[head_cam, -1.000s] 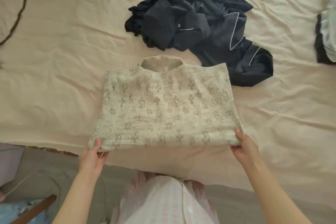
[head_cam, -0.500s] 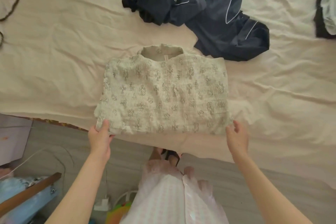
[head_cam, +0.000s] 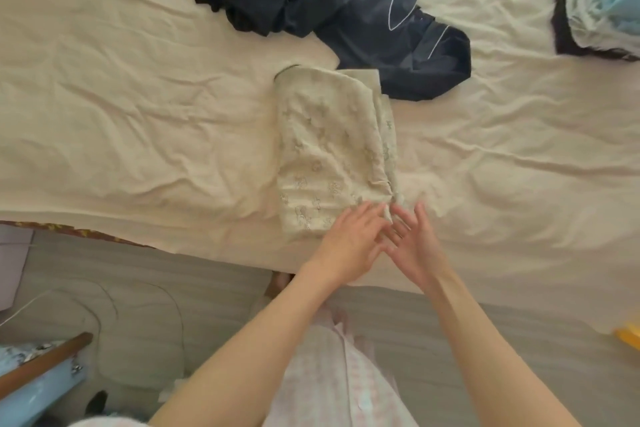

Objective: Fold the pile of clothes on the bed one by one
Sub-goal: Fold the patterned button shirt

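Observation:
A pale printed top (head_cam: pixel 329 149) lies on the cream bed sheet (head_cam: pixel 138 97), folded in half lengthwise into a narrow strip running away from me. My left hand (head_cam: pixel 349 243) rests with straight fingers on its near right corner. My right hand (head_cam: pixel 412 246) is beside it, fingers spread and relaxed, its tips at the garment's near right edge. Both hands hold nothing. Behind the top lies a crumpled pile of dark navy clothes (head_cam: pixel 346 10) with white piping, touching the top's far right corner.
Folded light and dark clothes (head_cam: pixel 595 3) sit at the right edge of the bed. The bed's near edge runs across the lower middle, with grey floor below. A blue and wooden piece of furniture (head_cam: pixel 41 374) stands at the bottom left, a yellow object (head_cam: pixel 628 336) at the right.
The left side of the printed top has been folded over onto the right, halving its width. Both hands came together at the near right corner and let go of the hem.

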